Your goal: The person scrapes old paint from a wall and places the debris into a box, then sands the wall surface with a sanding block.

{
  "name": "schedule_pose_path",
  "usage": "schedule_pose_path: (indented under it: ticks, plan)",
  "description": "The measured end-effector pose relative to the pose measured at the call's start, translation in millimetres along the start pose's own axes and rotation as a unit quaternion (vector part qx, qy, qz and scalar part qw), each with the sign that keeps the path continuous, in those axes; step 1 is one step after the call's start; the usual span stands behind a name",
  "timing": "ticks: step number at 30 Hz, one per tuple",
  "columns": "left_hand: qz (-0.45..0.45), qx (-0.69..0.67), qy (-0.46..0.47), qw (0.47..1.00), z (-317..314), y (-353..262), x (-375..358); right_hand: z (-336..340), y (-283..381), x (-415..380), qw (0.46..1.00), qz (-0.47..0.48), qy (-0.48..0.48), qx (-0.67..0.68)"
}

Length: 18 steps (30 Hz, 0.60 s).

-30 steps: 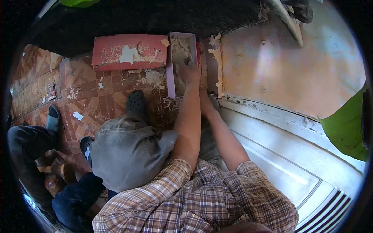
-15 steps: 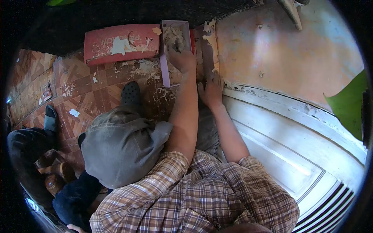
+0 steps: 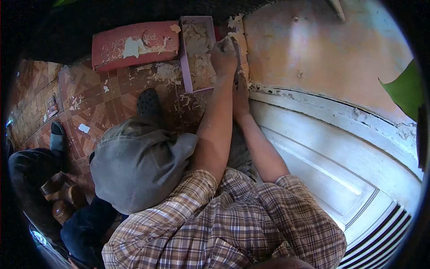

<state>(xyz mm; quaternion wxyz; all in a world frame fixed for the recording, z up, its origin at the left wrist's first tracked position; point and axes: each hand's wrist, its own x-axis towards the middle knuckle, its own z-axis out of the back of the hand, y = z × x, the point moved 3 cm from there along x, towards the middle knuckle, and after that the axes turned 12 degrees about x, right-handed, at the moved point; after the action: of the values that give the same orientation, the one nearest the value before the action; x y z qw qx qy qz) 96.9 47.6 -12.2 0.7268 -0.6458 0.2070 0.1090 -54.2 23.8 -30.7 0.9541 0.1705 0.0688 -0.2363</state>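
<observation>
My left hand (image 3: 223, 54) is closed around a small dark putty knife (image 3: 237, 48), held against the cracked strip (image 3: 243, 42) where the orange wall meets the floor. Just left of it lies a pink tray (image 3: 183, 54) filled with pale filler. My right hand (image 3: 242, 96) rests with its fingers flat against the base of the white frame, partly hidden behind my left forearm. Nothing shows in it.
A red box (image 3: 134, 45) smeared with filler lies left of the tray. My grey-trousered knee (image 3: 139, 166) and black shoe (image 3: 149, 103) are on the patterned tile floor (image 3: 89, 103). A white panelled door (image 3: 322, 152) runs along the right. Another person's leg (image 3: 27, 170) is at the far left.
My left hand has come out of the pink tray and moved right to the wall's edge. My right hand has slid in under the left forearm.
</observation>
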Motion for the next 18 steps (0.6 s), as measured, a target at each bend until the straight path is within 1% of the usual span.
schedule_pose_path:
  ticks: [1, 2, 3, 5, 6, 7, 8, 9, 10, 11, 13, 14, 15, 17, 18]
  plan:
    - [-0.009, 0.022, 0.051, 0.998, -5, -1, -3, 1, 0, -2, 1.0, 0.024, 0.012, 0.004]
    - [-0.008, 0.022, 0.05, 0.998, -8, -2, -5, 0, 0, -4, 0.998, 0.049, 0.024, 0.008]
    - [-0.037, 0.076, 0.082, 0.993, -14, -4, -6, -1, -2, -4, 0.998, 0.049, 0.025, 0.008]
    - [-0.064, 0.131, 0.115, 0.983, -32, 2, -7, 1, -9, -5, 0.988, -0.003, -0.032, 0.152]
    - [-0.092, 0.119, 0.077, 0.986, -36, 3, -6, -3, -12, -7, 0.988, -0.004, -0.032, 0.152]
    - [-0.12, 0.106, 0.038, 0.986, -39, 5, -5, -5, -15, -8, 0.994, -0.022, -0.05, 0.09]
    - [-0.12, 0.104, 0.038, 0.987, -42, 10, -2, -7, -19, -8, 0.997, -0.039, -0.067, 0.027]
    - [-0.064, 0.115, 0.115, 0.985, -27, -5, -3, -3, -14, -8, 0.997, -0.038, -0.067, 0.026]
    - [-0.006, 0.125, 0.191, 0.974, -19, -13, -6, 1, -10, -9, 0.994, -0.071, -0.066, 0.047]
    - [-0.005, 0.124, 0.189, 0.974, -24, -4, -3, 5, -7, -11, 0.99, -0.103, -0.065, 0.069]
    - [-0.045, 0.107, 0.158, 0.981, -30, 9, 6, 6, -4, -9, 0.991, -0.108, -0.054, 0.061]
    - [-0.045, 0.109, 0.158, 0.98, -32, 13, 7, 5, -3, -9, 0.991, -0.119, -0.042, 0.053]
    - [-0.046, 0.127, 0.157, 0.978, -31, 12, 6, 3, -5, -10, 0.99, -0.119, -0.042, 0.055]
    - [-0.045, 0.145, 0.159, 0.976, -31, 10, 4, 0, -8, -12, 0.995, -0.085, -0.044, 0.031]
    - [-0.029, 0.132, 0.161, 0.978, -32, 10, 5, 0, -8, -11, 0.995, -0.086, -0.044, 0.031]
